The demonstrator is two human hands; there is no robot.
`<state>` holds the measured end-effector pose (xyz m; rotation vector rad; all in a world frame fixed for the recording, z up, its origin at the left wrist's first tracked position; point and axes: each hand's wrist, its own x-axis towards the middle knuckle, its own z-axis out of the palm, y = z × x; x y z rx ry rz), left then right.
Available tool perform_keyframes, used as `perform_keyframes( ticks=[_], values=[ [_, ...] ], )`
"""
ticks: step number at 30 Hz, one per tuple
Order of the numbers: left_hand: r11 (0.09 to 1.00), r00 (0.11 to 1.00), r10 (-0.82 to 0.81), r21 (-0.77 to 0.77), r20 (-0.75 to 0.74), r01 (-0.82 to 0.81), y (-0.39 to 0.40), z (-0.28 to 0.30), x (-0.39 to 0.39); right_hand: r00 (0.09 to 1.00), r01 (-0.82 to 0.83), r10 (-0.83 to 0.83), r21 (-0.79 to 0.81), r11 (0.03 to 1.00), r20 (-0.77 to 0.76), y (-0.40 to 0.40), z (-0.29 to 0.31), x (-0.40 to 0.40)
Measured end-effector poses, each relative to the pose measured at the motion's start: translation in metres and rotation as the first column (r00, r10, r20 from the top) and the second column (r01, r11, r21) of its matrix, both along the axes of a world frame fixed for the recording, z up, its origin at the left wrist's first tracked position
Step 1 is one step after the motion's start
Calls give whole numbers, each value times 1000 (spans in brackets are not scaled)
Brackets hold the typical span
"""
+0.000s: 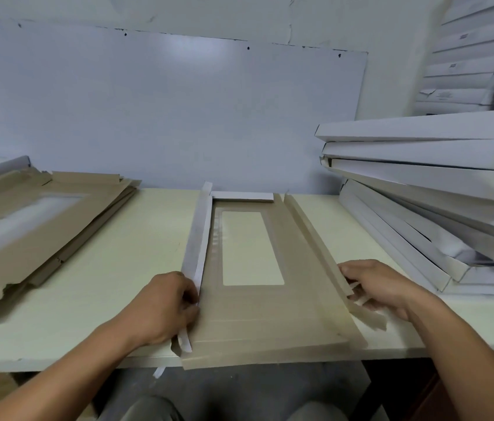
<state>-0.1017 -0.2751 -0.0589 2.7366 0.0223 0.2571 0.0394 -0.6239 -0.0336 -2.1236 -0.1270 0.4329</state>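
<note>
**Knees below, both hands on the flaps of a windowed box blank**

Grey-trousered knees show at the bottom edge, under the front of the cream counter; two bare forearms reach over them onto the work. Flat on the counter, straight ahead and in the middle, lies a brown cardboard box blank, its near edge hanging a little over the counter's front; a rectangular window is cut in its far half. The left hand has its fingers curled round the near end of the left flap, which stands raised with its white side showing; a small white tab hangs out beneath that hand. The right hand pinches the near end of the right flap, which is tilted up, brown side in view. A short far flap stands up at the blank's back edge, close to the pale wall panel. On the counter's left sits a pile of flat brown blanks, well apart from the hands; on the right a leaning stack of white folded boxes lies just beside the right hand; more white boxes are piled higher behind it.
</note>
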Motion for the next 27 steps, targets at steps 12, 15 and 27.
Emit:
perform_keyframes(
  ticks=[12, 15, 27],
  values=[
    [869, 832, -485, -251, -269, 426, 34, 19, -20, 832, -454, 542, -410, 791, 124, 10, 6, -13],
    [879, 852, -467, -233, -237, 417, 42, 12, -21, 778, -605, 626, -346, 717, -62, -9, 22, -13],
    [834, 912, -396, -458, -109, 308, 52, 1, -26, 729, -632, 677, -283, 721, 98, -30, 5, -24]
  ],
)
